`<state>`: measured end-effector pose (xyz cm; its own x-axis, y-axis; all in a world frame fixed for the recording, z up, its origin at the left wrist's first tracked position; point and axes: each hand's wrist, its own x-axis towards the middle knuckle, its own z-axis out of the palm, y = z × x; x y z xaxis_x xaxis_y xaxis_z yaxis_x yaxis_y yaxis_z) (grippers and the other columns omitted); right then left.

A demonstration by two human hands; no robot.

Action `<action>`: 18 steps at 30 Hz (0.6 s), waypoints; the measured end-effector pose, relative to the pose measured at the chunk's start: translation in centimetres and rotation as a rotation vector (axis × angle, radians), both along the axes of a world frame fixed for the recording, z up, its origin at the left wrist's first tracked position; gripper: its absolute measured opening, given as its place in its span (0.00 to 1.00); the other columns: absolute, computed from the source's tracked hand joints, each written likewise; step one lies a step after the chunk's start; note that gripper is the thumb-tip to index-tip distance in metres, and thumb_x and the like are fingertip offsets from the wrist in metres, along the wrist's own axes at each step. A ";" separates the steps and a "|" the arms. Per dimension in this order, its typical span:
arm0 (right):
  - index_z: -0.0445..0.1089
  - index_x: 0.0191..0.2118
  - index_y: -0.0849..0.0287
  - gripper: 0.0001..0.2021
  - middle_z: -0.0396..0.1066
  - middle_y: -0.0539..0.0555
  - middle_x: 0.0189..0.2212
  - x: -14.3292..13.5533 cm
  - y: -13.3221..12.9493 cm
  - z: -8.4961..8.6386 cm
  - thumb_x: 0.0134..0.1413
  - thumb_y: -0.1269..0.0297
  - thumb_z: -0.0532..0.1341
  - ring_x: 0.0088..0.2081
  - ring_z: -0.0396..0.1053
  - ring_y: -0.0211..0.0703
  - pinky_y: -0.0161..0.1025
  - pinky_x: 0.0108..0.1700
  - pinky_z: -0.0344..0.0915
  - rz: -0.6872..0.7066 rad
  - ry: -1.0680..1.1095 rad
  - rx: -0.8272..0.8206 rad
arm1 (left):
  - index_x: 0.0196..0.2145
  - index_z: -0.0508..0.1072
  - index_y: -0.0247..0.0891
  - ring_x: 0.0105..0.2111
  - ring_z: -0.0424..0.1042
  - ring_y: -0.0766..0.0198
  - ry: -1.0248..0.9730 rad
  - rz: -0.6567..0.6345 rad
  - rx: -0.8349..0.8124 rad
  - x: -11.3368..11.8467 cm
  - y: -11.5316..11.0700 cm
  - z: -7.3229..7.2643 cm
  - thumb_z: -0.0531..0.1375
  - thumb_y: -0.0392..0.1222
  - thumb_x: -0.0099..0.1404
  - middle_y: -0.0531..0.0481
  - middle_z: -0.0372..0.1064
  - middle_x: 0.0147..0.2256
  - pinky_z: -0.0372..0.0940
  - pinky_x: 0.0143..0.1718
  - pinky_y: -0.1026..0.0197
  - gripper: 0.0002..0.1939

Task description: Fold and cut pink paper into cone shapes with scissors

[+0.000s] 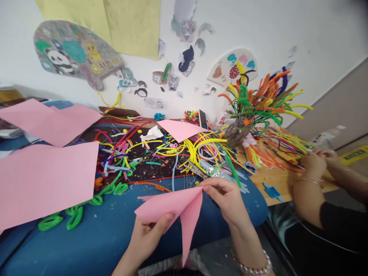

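Observation:
Both of my hands hold one sheet of pink paper (pixel 175 203), which is folded or rolled into a cone-like shape above the blue table edge. My left hand (pixel 149 237) grips its lower left side, thumb on top and fingers beneath. The fingers of my right hand (pixel 227 195) pinch the narrow tip at the upper right. A long pointed flap of the paper hangs down between the hands. Just beyond my right hand lies a pair of scissors (pixel 197 170) among yellow pipe cleaners (pixel 192 151).
Pink sheets (pixel 54 176) cover the left of the blue table (pixel 94 245). Green pipe-cleaner loops (pixel 75 216) lie nearby. A vase (pixel 236 132) of colourful pipe cleaners stands at the back right. To the right, a co-worker's hands (pixel 316 163) are busy beside a plastic bottle (pixel 327 136).

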<state>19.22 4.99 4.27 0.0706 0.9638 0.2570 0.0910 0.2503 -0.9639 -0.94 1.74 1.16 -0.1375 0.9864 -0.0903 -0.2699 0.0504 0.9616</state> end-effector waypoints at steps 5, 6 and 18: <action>0.80 0.29 0.54 0.03 0.80 0.53 0.26 0.1 0.2 0.1 0.47 0.62 0.70 0.28 0.76 0.42 0.36 0.32 0.73 0.003 0.019 -0.035 | 0.35 0.80 0.36 0.42 0.74 0.46 -0.081 -0.027 -0.069 0.0 0.2 -2.3 0.71 0.60 0.45 0.43 0.79 0.36 0.67 0.48 0.50 0.26; 0.80 0.29 0.54 0.03 0.80 0.53 0.27 0.1 0.2 0.2 0.47 0.62 0.70 0.29 0.76 0.42 0.36 0.33 0.73 0.003 0.019 -0.050 | 0.38 0.79 0.35 0.45 0.73 0.45 -0.093 -0.008 -0.086 0.0 0.3 -2.7 0.71 0.60 0.45 0.42 0.79 0.39 0.66 0.51 0.49 0.29; 0.75 0.31 0.57 0.09 0.75 0.51 0.28 -2.3 0.8 -1.5 0.49 0.57 0.68 0.30 0.71 0.39 0.35 0.35 0.70 -0.092 0.212 -0.114 | 0.43 0.78 0.32 0.55 0.69 0.40 -0.344 -0.081 -0.262 1.5 -0.4 -3.7 0.70 0.58 0.51 0.37 0.77 0.46 0.54 0.63 0.40 0.29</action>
